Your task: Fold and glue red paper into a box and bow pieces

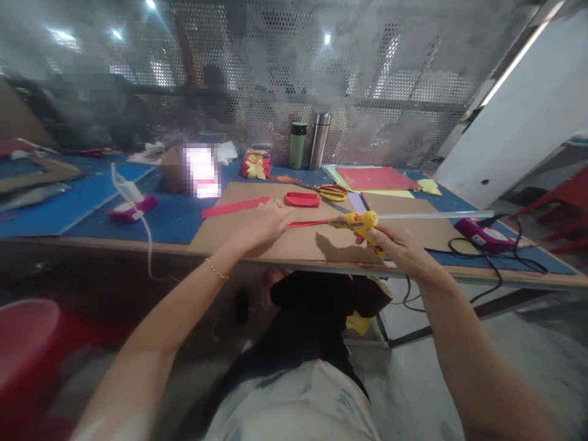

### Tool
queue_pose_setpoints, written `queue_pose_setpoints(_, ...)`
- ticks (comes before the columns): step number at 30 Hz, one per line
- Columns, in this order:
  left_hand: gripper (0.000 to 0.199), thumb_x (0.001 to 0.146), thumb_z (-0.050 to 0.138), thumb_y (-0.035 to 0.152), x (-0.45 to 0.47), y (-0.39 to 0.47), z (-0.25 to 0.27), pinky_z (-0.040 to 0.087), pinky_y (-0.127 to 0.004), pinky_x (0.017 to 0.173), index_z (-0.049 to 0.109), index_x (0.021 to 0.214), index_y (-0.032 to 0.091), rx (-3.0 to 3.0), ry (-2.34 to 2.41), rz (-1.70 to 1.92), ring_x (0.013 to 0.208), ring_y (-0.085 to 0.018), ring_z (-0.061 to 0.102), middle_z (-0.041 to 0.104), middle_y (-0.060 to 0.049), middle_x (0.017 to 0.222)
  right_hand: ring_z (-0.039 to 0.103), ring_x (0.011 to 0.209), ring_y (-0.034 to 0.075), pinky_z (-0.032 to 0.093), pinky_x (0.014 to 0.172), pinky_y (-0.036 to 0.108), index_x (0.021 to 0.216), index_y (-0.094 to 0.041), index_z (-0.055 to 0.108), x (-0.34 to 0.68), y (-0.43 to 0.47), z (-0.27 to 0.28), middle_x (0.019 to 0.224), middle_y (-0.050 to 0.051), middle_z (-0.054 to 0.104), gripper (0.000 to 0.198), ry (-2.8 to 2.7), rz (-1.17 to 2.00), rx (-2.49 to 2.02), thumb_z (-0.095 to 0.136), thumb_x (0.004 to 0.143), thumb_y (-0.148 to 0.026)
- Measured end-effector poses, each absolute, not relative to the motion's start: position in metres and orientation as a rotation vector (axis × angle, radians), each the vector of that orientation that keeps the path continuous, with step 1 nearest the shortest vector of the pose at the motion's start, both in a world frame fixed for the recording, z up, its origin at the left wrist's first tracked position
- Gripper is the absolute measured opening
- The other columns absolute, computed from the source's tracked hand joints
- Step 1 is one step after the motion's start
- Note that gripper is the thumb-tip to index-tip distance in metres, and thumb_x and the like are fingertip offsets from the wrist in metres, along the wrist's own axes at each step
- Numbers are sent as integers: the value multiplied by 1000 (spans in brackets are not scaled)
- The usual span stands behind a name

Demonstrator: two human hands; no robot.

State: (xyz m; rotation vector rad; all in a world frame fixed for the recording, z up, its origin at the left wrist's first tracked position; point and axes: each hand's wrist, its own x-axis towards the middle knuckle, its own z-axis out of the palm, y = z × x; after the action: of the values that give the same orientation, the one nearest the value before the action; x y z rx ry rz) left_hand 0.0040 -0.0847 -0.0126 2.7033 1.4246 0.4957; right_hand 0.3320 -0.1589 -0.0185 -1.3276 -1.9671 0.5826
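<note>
My right hand is wrapped round the handle of a yellow hot glue gun. A long clear glue stick juts out of the gun's back to the right. The nozzle points left and meets the end of a narrow red paper strip. On the cardboard, my left hand holds the strip's other end, its fingertips partly hidden. A wider red strip lies to the left of that hand. Just beyond it sits a small folded red paper piece.
Yellow-handled scissors lie behind the cardboard mat. A green bottle, a steel flask and coloured sheets stand or lie at the back. Purple power strips with cords are at the right and left.
</note>
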Motion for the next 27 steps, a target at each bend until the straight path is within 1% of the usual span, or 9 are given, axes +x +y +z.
queue_pose_setpoints(3,36,106,52,31,-11,-84,-13,44,-48,104,79,126,19,2690,1518,453,116,-34,60,69,-16,121,57,64,19,46,61,30,91,-19,78,323,-155,-17,67,4,63,62,-1994,612,-1313,49,100,-73)
queue_pose_setpoints(5,33,105,54,31,-15,-84,-16,45,-47,102,83,117,20,2683,1543,451,112,-33,62,72,-15,114,58,64,19,47,61,31,89,-20,76,314,-150,-17,72,5,65,60,-1998,641,-1287,50,99,-73)
queue_pose_setpoints(8,30,104,57,27,-12,-83,-23,46,-45,99,85,114,20,2683,1546,506,108,-30,64,75,-13,110,59,66,19,49,62,31,88,-20,74,299,-143,-20,85,8,70,60,-2001,676,-1237,51,98,-74)
queue_pose_setpoints(10,28,103,59,24,-9,-82,-27,46,-44,98,85,112,20,2688,1546,541,108,-30,64,75,-13,109,59,67,18,49,62,32,88,-20,73,292,-139,-24,88,9,71,60,-2010,701,-1220,50,99,-75)
queue_pose_setpoints(16,24,102,61,21,-5,-80,-39,48,-44,98,85,106,19,2649,1561,621,106,-28,63,72,-12,106,58,66,19,45,63,32,88,-20,73,286,-130,-36,75,6,66,61,-2045,676,-1228,47,101,-74)
queue_pose_setpoints(20,23,102,61,20,-5,-81,-40,48,-44,98,84,102,17,2661,1544,640,104,-28,62,70,-12,104,59,66,20,45,65,33,91,-21,75,284,-124,-40,72,5,65,60,-2058,643,-1242,46,103,-72)
queue_pose_setpoints(27,22,102,61,18,-4,-82,-39,48,-43,96,83,100,18,2696,1538,626,103,-27,62,70,-11,102,59,68,22,44,65,33,87,-22,74,269,-123,-38,68,5,63,59,-2099,573,-1234,43,103,-70)
